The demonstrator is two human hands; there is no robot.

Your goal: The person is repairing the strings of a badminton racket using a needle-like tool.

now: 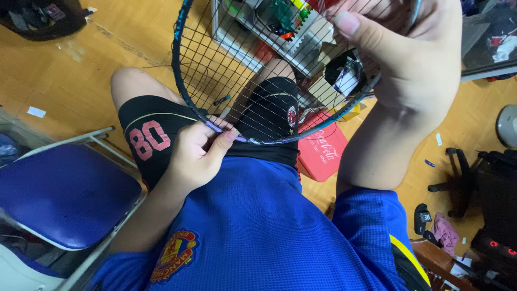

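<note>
A: Left hand (198,156)?
B: Pinching the lower rim of the badminton racket (186,91), over the lap.
A: Right hand (401,51)?
B: Closed round the frame's upper right edge.
A: Containers?
B: Red crate (322,153) on the floor; contents hidden. Blue chair (64,196) at left.

Warm, even room light falls on the wooden floor (107,64), shadows soft. My right hand (409,48) sits close and slightly blurred (edges bend, wide lens).
</note>
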